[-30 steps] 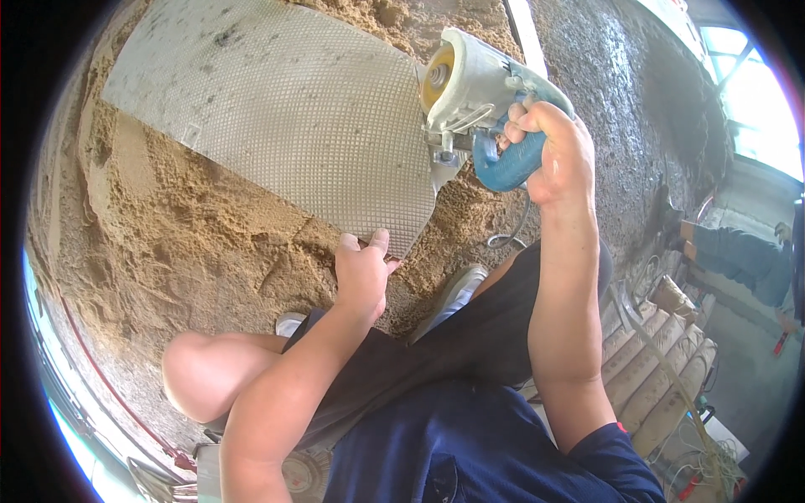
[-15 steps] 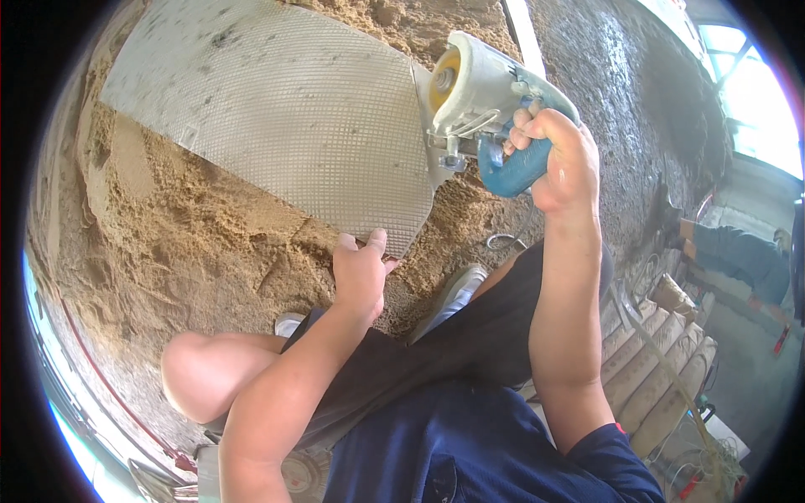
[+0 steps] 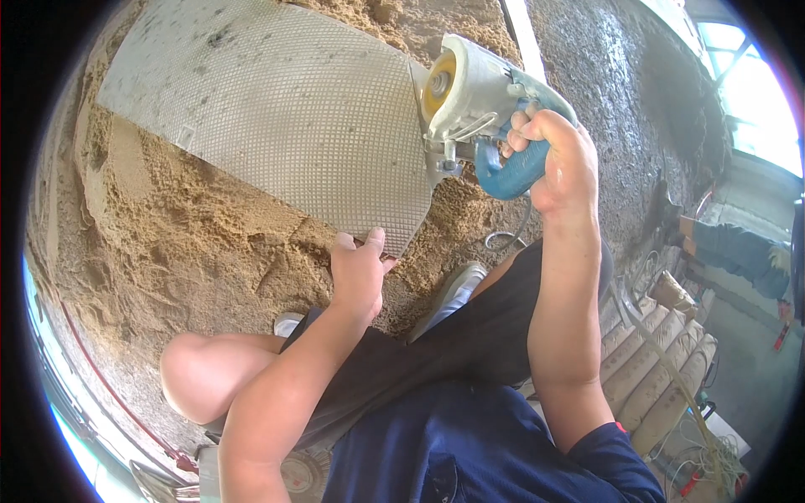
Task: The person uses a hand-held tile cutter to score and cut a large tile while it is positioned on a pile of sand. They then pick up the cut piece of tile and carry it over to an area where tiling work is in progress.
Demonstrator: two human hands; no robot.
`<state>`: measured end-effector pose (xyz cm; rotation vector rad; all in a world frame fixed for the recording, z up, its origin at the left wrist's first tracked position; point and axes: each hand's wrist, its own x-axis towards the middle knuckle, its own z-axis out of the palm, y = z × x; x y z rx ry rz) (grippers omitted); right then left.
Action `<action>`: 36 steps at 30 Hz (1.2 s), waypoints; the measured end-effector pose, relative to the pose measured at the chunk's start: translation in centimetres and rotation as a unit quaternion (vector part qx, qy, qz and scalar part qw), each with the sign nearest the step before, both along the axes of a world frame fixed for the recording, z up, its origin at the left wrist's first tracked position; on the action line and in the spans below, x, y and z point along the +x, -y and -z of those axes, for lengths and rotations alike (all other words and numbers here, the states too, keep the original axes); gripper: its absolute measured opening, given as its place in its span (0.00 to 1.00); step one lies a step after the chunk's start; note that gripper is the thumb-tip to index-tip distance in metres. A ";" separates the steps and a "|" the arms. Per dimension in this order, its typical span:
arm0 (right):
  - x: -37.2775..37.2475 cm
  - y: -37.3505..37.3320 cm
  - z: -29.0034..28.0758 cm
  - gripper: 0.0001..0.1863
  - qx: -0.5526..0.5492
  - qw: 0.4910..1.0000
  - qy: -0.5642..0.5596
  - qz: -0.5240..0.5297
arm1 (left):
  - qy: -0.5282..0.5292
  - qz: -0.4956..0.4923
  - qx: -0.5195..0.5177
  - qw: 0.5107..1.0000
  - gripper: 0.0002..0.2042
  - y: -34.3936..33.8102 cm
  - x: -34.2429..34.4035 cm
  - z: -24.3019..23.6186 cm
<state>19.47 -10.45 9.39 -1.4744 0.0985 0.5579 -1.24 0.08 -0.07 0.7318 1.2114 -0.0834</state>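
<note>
A large grey tile, its gridded face up, lies tilted over a bed of sand. My left hand grips its near edge, thumb and a finger on the face and the other fingers beneath. In my right hand is the blue handle of a circular stone cutter, turned on its side. The cutter's pale guard and yellow round blade are at the tile's right edge, where a narrow strip meets the tile's corner. Whether the blade touches the tile I cannot tell.
Damp sand spreads around and under the tile. A pale straight bar lies behind the cutter. Its cord curls near my shoe. Stacked filled bags stand at the right, with another person beyond.
The cutter has tipped slightly, showing more of its blade, and shifted a little left. The tile has moved very slightly. The other person's hand at the right has shifted.
</note>
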 end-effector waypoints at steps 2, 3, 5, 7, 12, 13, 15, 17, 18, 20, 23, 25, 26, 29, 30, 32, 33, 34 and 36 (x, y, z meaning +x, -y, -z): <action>0.1 0.4 0.3 0.19 0.017 1.000 -0.009 0.006 | 0.005 -0.004 -0.003 1.000 0.10 0.0 0.0 0.0; 0.0 0.5 0.2 0.19 0.018 1.000 -0.009 0.005 | 0.007 -0.010 0.005 1.000 0.10 0.1 -0.1 0.1; -0.1 0.6 0.1 0.19 0.021 1.000 -0.014 0.003 | 0.010 -0.016 0.013 1.000 0.09 0.2 -0.2 0.2; -0.2 0.3 0.1 0.19 0.030 0.999 -0.013 0.000 | 0.020 -0.021 0.015 0.999 0.08 0.3 -0.2 0.3; -0.2 -0.2 0.0 0.18 0.035 0.999 -0.008 -0.018 | 0.009 -0.017 0.012 1.000 0.08 0.2 -0.2 0.3; -0.2 -0.1 0.1 0.18 0.030 0.999 -0.002 -0.018 | 0.010 -0.019 0.010 1.000 0.08 0.1 -0.2 0.4; -0.1 0.0 0.1 0.18 0.023 1.000 0.004 -0.017 | 0.010 -0.020 0.008 1.000 0.08 0.2 -0.1 0.3; -0.1 -0.1 0.0 0.19 0.010 1.000 0.004 -0.007 | 0.011 -0.022 0.007 1.000 0.08 0.2 -0.1 0.3; -0.2 -0.1 -0.1 0.19 0.010 1.000 0.004 -0.007 | 0.013 -0.024 0.005 1.000 0.08 0.2 -0.2 0.5; -0.4 -0.1 -0.4 0.18 -0.004 1.000 -0.007 -0.010 | 0.017 -0.026 0.003 1.000 0.09 0.2 -0.3 0.5; -0.5 0.1 -0.5 0.15 -0.014 1.000 -0.010 0.011 | 0.014 -0.026 0.001 1.000 0.09 0.1 -0.2 0.0; -0.5 0.5 -0.5 0.13 -0.007 1.000 -0.008 0.010 | 0.012 -0.004 -0.002 1.000 0.12 0.0 -0.1 -0.1; -0.4 0.7 -0.5 0.12 0.002 1.000 -0.007 0.010 | 0.012 -0.005 -0.001 1.000 0.12 0.0 -0.1 -0.2; -0.4 1.0 -0.2 0.11 0.018 1.000 -0.006 -0.005 | 0.016 -0.016 0.016 1.000 0.10 0.2 0.0 -0.2; -0.4 0.9 -0.2 0.11 0.018 1.000 -0.006 -0.004 | 0.028 -0.023 0.014 0.999 0.09 0.2 0.0 -0.2; -0.5 0.6 -0.3 0.11 0.020 1.000 0.001 -0.023 | 0.040 -0.030 0.011 0.999 0.09 0.2 -0.1 -0.1; -0.4 0.5 -0.2 0.11 0.021 1.000 0.001 -0.023 | 0.034 -0.027 0.011 0.999 0.09 0.3 -0.1 0.0; -0.4 0.5 -0.1 0.15 0.023 1.000 0.003 -0.015 | 0.028 -0.024 0.011 0.999 0.09 0.3 -0.1 0.1; -0.3 0.4 0.2 0.19 0.025 1.000 0.005 -0.007 | 0.024 -0.014 0.006 1.000 0.10 0.1 -0.3 0.4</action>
